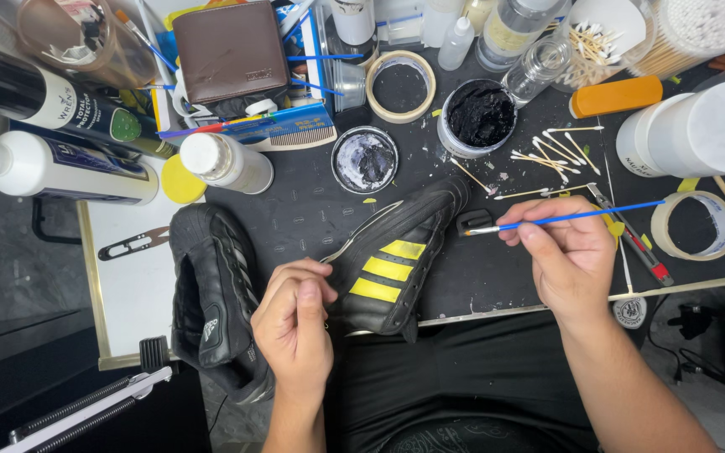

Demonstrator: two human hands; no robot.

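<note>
While my left hand (294,323) pinches the heel end of the black shoe with yellow-taped stripes (396,256), holding it on its side at the near edge of the black work mat (304,214), my right hand (568,252) is closed around a thin blue-handled brush (572,217), its tip hovering just off the toe. I judge this to be the painting stage, with the stripes masked; the next stroke calls for a loaded brush and a steady line along the tape edges. The second black shoe (211,294) lies just beside my left hand, untouched. As for containers: the white tub (480,117) beyond the toe holds thick black paste, the shallow round tin (365,159) near it carries a smeared black-and-grey residue, and the cup (602,33) at the far edge holds cotton swabs, with used ones scattered on the mat.
</note>
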